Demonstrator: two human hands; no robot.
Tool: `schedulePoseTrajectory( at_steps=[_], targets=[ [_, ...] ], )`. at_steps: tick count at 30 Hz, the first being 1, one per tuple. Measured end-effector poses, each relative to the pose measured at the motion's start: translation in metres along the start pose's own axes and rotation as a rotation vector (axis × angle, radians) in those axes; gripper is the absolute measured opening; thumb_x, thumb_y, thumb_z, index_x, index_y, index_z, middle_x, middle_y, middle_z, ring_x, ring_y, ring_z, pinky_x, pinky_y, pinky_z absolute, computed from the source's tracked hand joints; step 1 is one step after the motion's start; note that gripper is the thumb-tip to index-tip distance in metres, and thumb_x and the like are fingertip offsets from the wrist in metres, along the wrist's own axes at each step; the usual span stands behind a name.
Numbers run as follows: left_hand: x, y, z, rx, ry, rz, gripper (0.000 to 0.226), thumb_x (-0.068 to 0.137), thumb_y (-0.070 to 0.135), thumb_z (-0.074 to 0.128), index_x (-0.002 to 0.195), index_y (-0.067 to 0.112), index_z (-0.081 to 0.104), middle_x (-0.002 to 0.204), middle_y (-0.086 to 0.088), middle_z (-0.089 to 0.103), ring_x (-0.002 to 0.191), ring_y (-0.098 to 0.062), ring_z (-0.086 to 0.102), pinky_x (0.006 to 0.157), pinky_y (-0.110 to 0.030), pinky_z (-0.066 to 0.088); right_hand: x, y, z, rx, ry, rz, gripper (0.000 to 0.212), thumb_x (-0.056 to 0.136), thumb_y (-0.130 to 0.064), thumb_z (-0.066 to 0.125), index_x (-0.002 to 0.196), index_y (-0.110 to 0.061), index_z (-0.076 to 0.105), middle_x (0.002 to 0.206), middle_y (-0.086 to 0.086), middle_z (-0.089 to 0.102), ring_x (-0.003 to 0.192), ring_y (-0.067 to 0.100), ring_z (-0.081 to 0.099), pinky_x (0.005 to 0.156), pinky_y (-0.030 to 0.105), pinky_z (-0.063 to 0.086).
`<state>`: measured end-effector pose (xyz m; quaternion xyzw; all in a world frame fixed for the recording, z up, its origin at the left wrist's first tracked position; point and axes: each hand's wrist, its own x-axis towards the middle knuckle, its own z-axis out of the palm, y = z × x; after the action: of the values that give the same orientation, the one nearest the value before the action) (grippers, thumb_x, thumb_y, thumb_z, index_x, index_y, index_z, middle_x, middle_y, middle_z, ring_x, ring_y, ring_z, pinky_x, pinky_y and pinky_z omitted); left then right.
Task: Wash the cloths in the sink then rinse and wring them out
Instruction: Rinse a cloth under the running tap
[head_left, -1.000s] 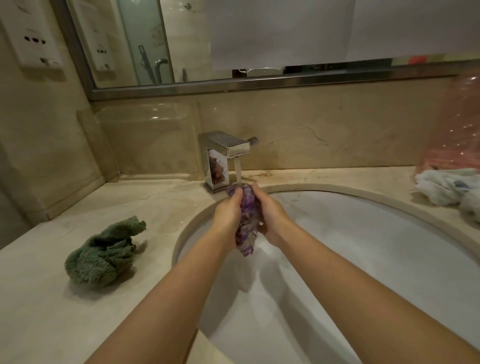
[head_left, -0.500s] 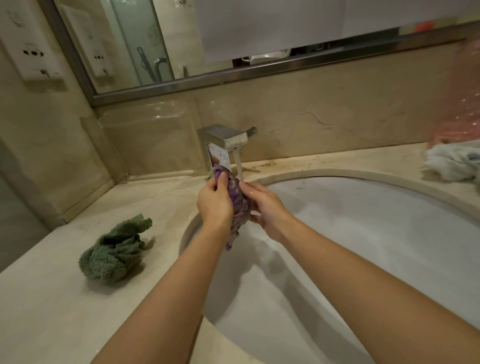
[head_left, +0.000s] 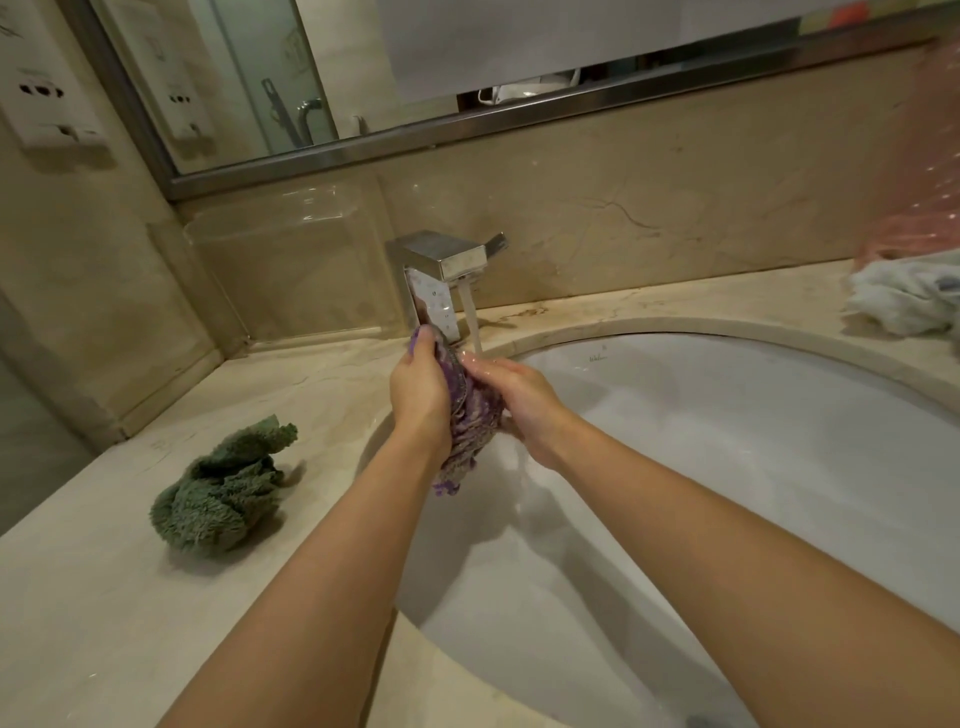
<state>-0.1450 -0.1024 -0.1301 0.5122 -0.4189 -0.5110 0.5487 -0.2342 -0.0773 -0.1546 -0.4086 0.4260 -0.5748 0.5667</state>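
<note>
The purple cloth (head_left: 467, 415) is held bunched between both hands over the far-left part of the white sink basin (head_left: 727, 467), just below the chrome faucet (head_left: 441, 270). The left hand (head_left: 421, 395) has its grip curled round the upper part of the cloth, thumb at the top edge; the right hand (head_left: 524, 400) presses the other side, its grip closed on the bundle with the fingertips (head_left: 480, 362) under the running water stream (head_left: 474, 322). The stream appears to strike the right hand's fingers rather than the cloth itself (a tail of fabric hangs free below the hands). Assessment: this is the rinse stage for this cloth. To do it well, shift the bundle rightward so the water falls on the fabric, loosen and rework the folds so the inner layers flush, and keep it over the basin so runoff stays off the tabletop (head_left: 104, 597). A green cloth (head_left: 223, 499) lies crumpled near the tabletop's left edge; a white cloth (head_left: 904, 301) lies at the far right corner.
</note>
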Motion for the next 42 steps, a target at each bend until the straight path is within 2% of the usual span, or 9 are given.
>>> schedulePoseTrajectory(
  at_steps=[6,9,12,22,29,32,36,40,42],
  targets=[
    [0.001,-0.008,0.002,0.239,-0.096,0.082,0.035,0.074,0.033,0.079,0.099,0.011,0.068,0.093,-0.007,0.073,0.089,-0.021,0.069,0.09,-0.041,0.055,0.003,0.003,-0.006,-0.046,0.158,-0.091,0.016,0.095,-0.007,0.055,0.084,-0.01,0.066,0.078,0.003,0.067,0.072,0.009,0.064,0.058,0.012,0.051],
    [0.001,-0.013,0.005,0.328,-0.16,0.02,0.073,0.064,0.056,0.074,0.118,0.009,0.06,0.108,-0.009,0.069,0.1,-0.023,0.066,0.095,-0.043,0.052,0.004,0.008,-0.007,-0.053,0.237,-0.064,0.015,0.094,-0.01,0.056,0.085,-0.007,0.067,0.078,0.006,0.068,0.074,0.015,0.066,0.061,0.018,0.053],
    [0.003,-0.017,0.003,0.377,-0.159,-0.114,0.107,0.05,0.071,0.074,0.133,0.008,0.048,0.119,-0.009,0.064,0.101,-0.022,0.064,0.077,-0.032,0.054,0.008,0.01,-0.008,0.036,0.335,-0.054,0.015,0.095,-0.014,0.059,0.087,-0.004,0.068,0.084,0.01,0.069,0.082,0.023,0.067,0.073,0.027,0.056],
    [0.015,-0.014,0.0,0.38,0.021,0.049,0.012,0.094,0.019,0.059,0.087,0.01,0.063,0.098,-0.016,0.069,0.093,-0.035,0.067,0.083,-0.048,0.056,0.017,0.016,-0.02,0.026,0.52,-0.043,0.018,0.094,-0.021,0.061,0.078,-0.013,0.063,0.087,0.009,0.069,0.087,0.026,0.066,0.083,0.035,0.055],
    [0.006,-0.004,0.001,0.257,0.139,0.331,0.015,0.102,0.024,0.043,0.091,0.019,0.051,0.099,-0.007,0.062,0.095,-0.026,0.059,0.087,-0.04,0.048,0.008,0.017,-0.02,-0.193,0.248,0.143,0.044,0.085,-0.053,0.064,0.104,-0.013,0.068,0.098,0.005,0.071,0.083,0.016,0.066,0.062,0.024,0.05],
    [0.006,-0.005,0.0,0.265,0.111,0.369,0.015,0.102,0.025,0.045,0.094,0.017,0.055,0.1,-0.007,0.063,0.094,-0.022,0.06,0.086,-0.038,0.048,0.006,0.018,-0.013,-0.156,0.181,0.125,0.034,0.091,-0.043,0.061,0.104,-0.013,0.067,0.091,-0.001,0.068,0.078,0.008,0.061,0.057,0.017,0.043],
    [0.007,-0.004,-0.002,0.234,0.108,0.366,0.014,0.099,0.024,0.051,0.091,0.015,0.057,0.095,-0.004,0.064,0.089,-0.018,0.059,0.087,-0.039,0.049,0.011,0.02,-0.009,-0.206,0.32,-0.022,0.03,0.097,-0.032,0.055,0.108,-0.008,0.069,0.101,0.009,0.071,0.097,0.025,0.066,0.089,0.039,0.054],
    [0.007,-0.007,-0.004,0.291,-0.04,0.16,0.014,0.091,0.033,0.064,0.087,0.02,0.066,0.087,-0.004,0.071,0.086,-0.022,0.067,0.089,-0.041,0.054,0.012,0.022,-0.018,-0.177,0.495,-0.068,0.029,0.1,-0.032,0.05,0.097,-0.01,0.069,0.1,0.01,0.071,0.097,0.026,0.066,0.094,0.045,0.052],
    [0.001,-0.006,-0.006,0.418,-0.204,-0.044,0.039,0.077,0.048,0.075,0.099,0.017,0.068,0.095,-0.007,0.073,0.09,-0.026,0.069,0.09,-0.042,0.054,0.011,0.017,-0.024,-0.104,0.537,-0.07,0.029,0.1,-0.033,0.05,0.094,-0.011,0.069,0.098,0.01,0.071,0.096,0.026,0.066,0.092,0.042,0.053]
  ],
)
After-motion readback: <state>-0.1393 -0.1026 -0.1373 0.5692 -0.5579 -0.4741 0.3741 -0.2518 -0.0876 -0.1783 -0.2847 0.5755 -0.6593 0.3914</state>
